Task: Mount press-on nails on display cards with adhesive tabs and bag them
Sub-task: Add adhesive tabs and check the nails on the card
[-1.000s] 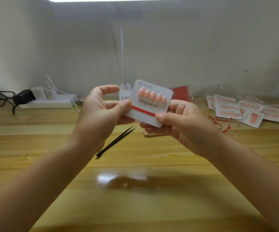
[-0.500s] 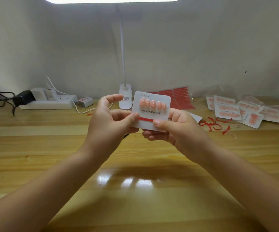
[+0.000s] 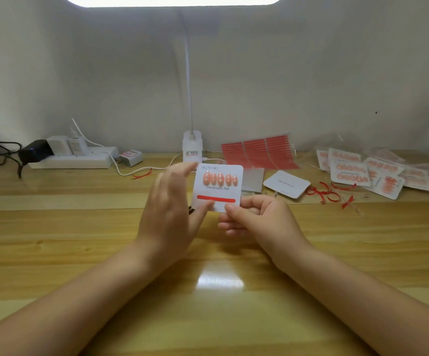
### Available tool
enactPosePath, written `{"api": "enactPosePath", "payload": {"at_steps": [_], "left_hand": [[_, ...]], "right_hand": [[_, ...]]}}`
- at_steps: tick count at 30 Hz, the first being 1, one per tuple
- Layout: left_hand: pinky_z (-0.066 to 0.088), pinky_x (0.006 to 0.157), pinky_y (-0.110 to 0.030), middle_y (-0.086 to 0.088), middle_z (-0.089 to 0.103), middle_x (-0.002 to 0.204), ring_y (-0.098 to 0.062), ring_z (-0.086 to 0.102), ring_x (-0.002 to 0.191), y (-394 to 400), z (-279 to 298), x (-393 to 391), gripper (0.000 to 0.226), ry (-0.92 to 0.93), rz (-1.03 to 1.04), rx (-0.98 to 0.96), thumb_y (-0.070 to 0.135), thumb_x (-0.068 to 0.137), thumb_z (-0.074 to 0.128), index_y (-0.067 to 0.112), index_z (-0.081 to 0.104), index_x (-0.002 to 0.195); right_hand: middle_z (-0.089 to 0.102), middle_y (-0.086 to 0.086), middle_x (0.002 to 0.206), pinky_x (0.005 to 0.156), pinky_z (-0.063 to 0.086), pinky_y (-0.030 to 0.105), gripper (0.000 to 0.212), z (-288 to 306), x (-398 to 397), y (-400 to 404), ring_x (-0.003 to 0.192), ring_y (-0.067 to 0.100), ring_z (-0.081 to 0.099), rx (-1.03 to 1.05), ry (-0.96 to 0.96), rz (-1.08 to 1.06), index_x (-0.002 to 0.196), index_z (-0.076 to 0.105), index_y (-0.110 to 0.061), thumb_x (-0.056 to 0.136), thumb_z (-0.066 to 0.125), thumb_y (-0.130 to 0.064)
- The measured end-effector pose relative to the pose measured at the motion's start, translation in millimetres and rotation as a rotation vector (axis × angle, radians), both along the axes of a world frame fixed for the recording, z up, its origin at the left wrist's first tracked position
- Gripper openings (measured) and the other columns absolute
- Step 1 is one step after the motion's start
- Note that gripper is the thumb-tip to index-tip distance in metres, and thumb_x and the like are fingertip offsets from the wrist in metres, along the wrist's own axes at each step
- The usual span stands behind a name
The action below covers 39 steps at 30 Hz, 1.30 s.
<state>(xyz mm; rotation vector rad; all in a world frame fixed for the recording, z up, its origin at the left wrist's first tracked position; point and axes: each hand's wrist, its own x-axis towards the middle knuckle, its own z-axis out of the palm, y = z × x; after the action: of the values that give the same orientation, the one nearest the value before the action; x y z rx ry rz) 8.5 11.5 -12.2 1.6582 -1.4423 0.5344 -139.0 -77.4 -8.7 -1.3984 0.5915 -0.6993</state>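
Right hand [image 3: 257, 217]: raised above the desk [image 3: 79, 227], fingers curled, thumb and forefinger pinching the lower right corner of the display card [image 3: 218, 187]. Card held upright, face toward the camera, clear of the desk surface. Forearm enters from the lower right.

Left hand [image 3: 172, 201]: beside the card's left edge, fingers extended and slightly blurred, grasping nothing. Its thumb tip lies against the card's lower left area, near the left end of the red adhesive strip [image 3: 216, 199]. Forearm enters from the lower left.

Card: white, rounded corners, five peach press-on nails [image 3: 220, 179] in a row across the upper part, "Handmade Nail" printed beneath them, red strip running horizontally below the print.

Desk: light wood, glossy, lamp glare near the centre front. Against the wall at the back: a white lamp base [image 3: 192, 147] with a thin stalk rising to a bright panel at the top edge. Left: white power strip [image 3: 74, 158] with plugs and a black adapter. Right of the lamp: sheets of red adhesive tabs [image 3: 258, 152], a blank card [image 3: 286, 183] lying flat, loose red backing strips [image 3: 329, 192], and a pile of bagged nail cards [image 3: 378, 173] at far right. Wall: plain white.
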Motion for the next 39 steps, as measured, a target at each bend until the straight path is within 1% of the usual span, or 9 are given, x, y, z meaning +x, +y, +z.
{"api": "enactPosePath", "payload": {"at_steps": [2, 6, 11, 14, 20, 26, 31, 34, 39], "left_hand": [[0.049, 0.089, -0.038, -0.011, 0.064, 0.110, -0.026, 0.061, 0.100, 0.5, -2.8, -4.3, 0.053, -0.064, -0.111, -0.035, 0.009, 0.082, 0.073, 0.005, 0.048, 0.129], [0.052, 0.076, -0.029, -0.002, 0.069, 0.091, -0.016, 0.067, 0.083, 1.8, -5.1, -11.7, 0.053, 0.053, -0.229, -0.005, 0.004, 0.085, 0.070, 0.020, 0.040, 0.127], [0.056, 0.077, -0.031, -0.001, 0.075, 0.094, -0.009, 0.071, 0.084, 2.7, -6.2, -13.0, 0.052, 0.165, -0.210, 0.010, 0.005, 0.080, 0.077, 0.011, 0.057, 0.129], [0.056, 0.079, -0.030, 0.001, 0.075, 0.093, -0.006, 0.071, 0.084, 1.9, -6.9, -13.3, 0.053, 0.206, -0.195, 0.006, 0.005, 0.079, 0.078, 0.013, 0.060, 0.128], [0.056, 0.081, -0.028, 0.004, 0.076, 0.091, -0.005, 0.071, 0.084, 0.1, -7.1, -17.9, 0.052, 0.317, -0.160, -0.010, 0.004, 0.078, 0.079, 0.016, 0.062, 0.125], [0.057, 0.082, -0.023, 0.004, 0.075, 0.090, 0.000, 0.070, 0.085, -0.9, -8.9, -20.0, 0.047, 0.376, -0.178, -0.020, 0.001, 0.078, 0.077, 0.013, 0.063, 0.121], [0.056, 0.081, -0.018, 0.002, 0.075, 0.088, -0.001, 0.071, 0.082, -1.4, -8.8, -16.8, 0.044, 0.448, -0.178, -0.036, -0.001, 0.079, 0.075, 0.014, 0.065, 0.118], [0.055, 0.083, -0.018, 0.002, 0.075, 0.089, 0.000, 0.071, 0.084, -1.6, -10.7, -16.4, 0.046, 0.494, -0.213, -0.002, 0.002, 0.079, 0.076, 0.022, 0.064, 0.118], [0.053, 0.086, -0.017, 0.005, 0.074, 0.093, 0.003, 0.069, 0.089, -2.2, -12.1, -13.7, 0.051, 0.531, -0.234, 0.035, 0.002, 0.078, 0.078, 0.022, 0.063, 0.122]], "right_hand": [[0.075, 0.015, 0.079, 0.066, 0.061, 0.029, 0.012, -3.7, 1.0, 2.2, 0.075, 0.024, 0.074, -0.022, 0.018, 0.010, 0.094, 0.068, 0.000, 0.086, 0.070, -0.008], [0.074, 0.018, 0.081, 0.067, 0.061, 0.033, 0.011, -8.4, 1.9, 6.3, 0.078, 0.029, 0.074, -0.021, 0.005, 0.085, 0.092, 0.069, 0.003, 0.086, 0.069, -0.006], [0.073, 0.022, 0.083, 0.073, 0.061, 0.036, 0.007, -10.3, 2.8, 6.0, 0.082, 0.032, 0.073, -0.028, -0.029, 0.102, 0.092, 0.069, 0.001, 0.086, 0.066, -0.001], [0.073, 0.021, 0.083, 0.071, 0.060, 0.031, 0.008, -11.9, 2.8, 5.3, 0.080, 0.028, 0.073, -0.063, -0.053, 0.107, 0.090, 0.071, -0.003, 0.088, 0.064, 0.000], [0.074, 0.020, 0.085, 0.072, 0.059, 0.030, 0.011, -15.8, 3.5, 3.3, 0.084, 0.030, 0.072, -0.113, -0.083, 0.114, 0.093, 0.072, -0.003, 0.091, 0.061, -0.001], [0.074, 0.020, 0.086, 0.074, 0.059, 0.031, 0.012, -19.3, 4.9, 1.2, 0.084, 0.031, 0.072, -0.156, -0.085, 0.109, 0.094, 0.072, -0.003, 0.092, 0.060, -0.002], [0.075, 0.013, 0.081, 0.069, 0.057, 0.026, 0.013, -19.3, 4.7, 1.7, 0.079, 0.023, 0.073, -0.176, -0.083, 0.118, 0.091, 0.073, -0.007, 0.092, 0.061, -0.003], [0.075, 0.013, 0.080, 0.067, 0.057, 0.025, 0.014, -20.5, 5.1, 1.6, 0.077, 0.022, 0.073, -0.187, -0.063, 0.112, 0.090, 0.073, -0.008, 0.092, 0.061, -0.001], [0.075, 0.013, 0.082, 0.067, 0.058, 0.026, 0.013, -22.0, 5.6, 1.9, 0.077, 0.022, 0.073, -0.235, -0.036, 0.107, 0.094, 0.072, -0.004, 0.092, 0.060, 0.001]]}}
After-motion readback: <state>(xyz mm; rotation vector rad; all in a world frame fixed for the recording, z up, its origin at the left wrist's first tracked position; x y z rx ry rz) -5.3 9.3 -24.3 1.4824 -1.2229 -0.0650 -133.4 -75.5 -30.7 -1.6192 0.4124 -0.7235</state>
